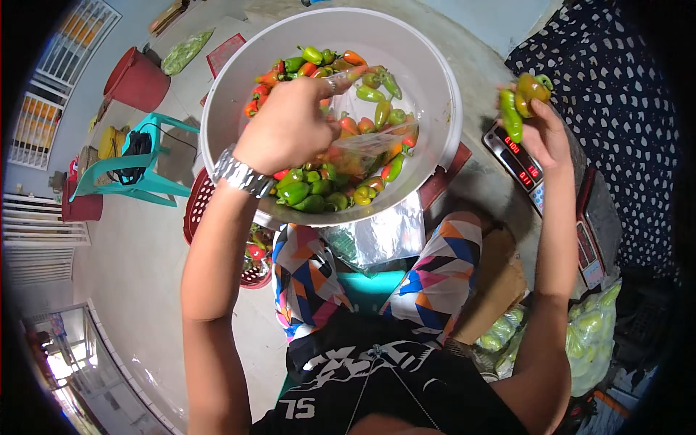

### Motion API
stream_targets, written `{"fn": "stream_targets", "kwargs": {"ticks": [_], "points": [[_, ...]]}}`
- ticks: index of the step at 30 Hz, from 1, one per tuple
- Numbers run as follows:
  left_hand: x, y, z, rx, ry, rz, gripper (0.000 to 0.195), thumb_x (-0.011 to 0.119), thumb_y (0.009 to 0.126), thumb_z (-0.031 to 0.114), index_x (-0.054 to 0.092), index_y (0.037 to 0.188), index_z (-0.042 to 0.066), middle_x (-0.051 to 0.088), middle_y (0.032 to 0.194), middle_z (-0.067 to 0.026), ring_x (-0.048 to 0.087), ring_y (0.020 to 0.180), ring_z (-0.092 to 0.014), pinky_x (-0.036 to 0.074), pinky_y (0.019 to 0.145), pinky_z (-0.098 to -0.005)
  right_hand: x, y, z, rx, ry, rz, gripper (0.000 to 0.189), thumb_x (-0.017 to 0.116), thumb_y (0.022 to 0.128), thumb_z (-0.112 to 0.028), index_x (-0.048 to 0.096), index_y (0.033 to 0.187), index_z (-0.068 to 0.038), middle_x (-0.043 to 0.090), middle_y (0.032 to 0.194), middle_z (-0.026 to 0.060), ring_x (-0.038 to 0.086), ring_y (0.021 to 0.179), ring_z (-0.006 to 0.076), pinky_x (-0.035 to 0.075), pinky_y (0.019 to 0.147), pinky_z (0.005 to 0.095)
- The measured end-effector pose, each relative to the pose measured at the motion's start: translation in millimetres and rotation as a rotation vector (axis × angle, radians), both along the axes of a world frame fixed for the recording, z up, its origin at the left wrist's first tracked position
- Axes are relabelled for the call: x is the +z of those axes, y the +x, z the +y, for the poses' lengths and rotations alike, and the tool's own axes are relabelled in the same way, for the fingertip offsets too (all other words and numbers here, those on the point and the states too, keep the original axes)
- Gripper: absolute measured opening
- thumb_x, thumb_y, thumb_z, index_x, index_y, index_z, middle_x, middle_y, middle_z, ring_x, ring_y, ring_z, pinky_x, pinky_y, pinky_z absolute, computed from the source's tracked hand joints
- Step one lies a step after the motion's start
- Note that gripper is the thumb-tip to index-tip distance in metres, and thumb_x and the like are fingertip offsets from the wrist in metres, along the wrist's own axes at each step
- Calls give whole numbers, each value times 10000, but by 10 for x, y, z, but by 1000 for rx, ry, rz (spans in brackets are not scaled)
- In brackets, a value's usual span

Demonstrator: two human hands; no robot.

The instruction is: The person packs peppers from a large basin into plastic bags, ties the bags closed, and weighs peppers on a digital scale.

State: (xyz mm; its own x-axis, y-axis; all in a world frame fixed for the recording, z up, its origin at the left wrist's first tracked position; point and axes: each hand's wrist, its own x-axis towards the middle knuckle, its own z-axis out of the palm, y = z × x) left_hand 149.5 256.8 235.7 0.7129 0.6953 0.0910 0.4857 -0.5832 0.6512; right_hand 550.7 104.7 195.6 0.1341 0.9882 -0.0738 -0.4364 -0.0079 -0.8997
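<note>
Over a large white plastic basin (443,65) of red, orange and green peppers, my left hand (293,119) grips a clear plastic bag (375,142). The bag hangs down among the peppers (304,193), and some show through its film. A metal-band watch (242,171) is on that wrist. Off to the right, my right hand (544,133) holds a long green pepper (510,111) and a rounder green-brown pepper (528,93). It is above or beside a digital scale (497,142) with lit red digits; the exact gap cannot be judged.
A second scale (590,255) stands nearer me on the right, by bagged green produce (590,337) and a cardboard box (492,261). A red perforated basket (197,209) is under the basin's left side. Farther left are a teal chair (157,122) and a red bucket (138,81).
</note>
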Motion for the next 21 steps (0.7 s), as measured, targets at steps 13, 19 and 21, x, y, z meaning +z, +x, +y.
{"fn": "stream_targets", "kwargs": {"ticks": [13,19,21], "points": [[-122,65,-168,-4,-87,-30,413,733,723,97,644,1099,-51,686,733,-195,682,610,-262,527,603,-385,248,-1778,754,607,-302,119,463,699,902,-137,541,1314,4,635,1249,135,621,1154,230,551,930,444],[-292,18,-117,59,-182,-32,509,753,721,93,638,1200,-37,706,785,-175,688,611,-206,532,588,-361,445,-2103,782,590,-483,-791,533,781,838,-237,581,1283,-23,657,1185,60,653,1019,156,604,707,324],[-229,21,-134,48,-186,-84,561,723,705,81,634,1254,0,701,793,-212,703,653,-263,550,624,-378,503,-2151,746,539,-397,-912,575,785,828,-274,583,1285,11,671,1146,79,659,949,147,594,622,300]]}}
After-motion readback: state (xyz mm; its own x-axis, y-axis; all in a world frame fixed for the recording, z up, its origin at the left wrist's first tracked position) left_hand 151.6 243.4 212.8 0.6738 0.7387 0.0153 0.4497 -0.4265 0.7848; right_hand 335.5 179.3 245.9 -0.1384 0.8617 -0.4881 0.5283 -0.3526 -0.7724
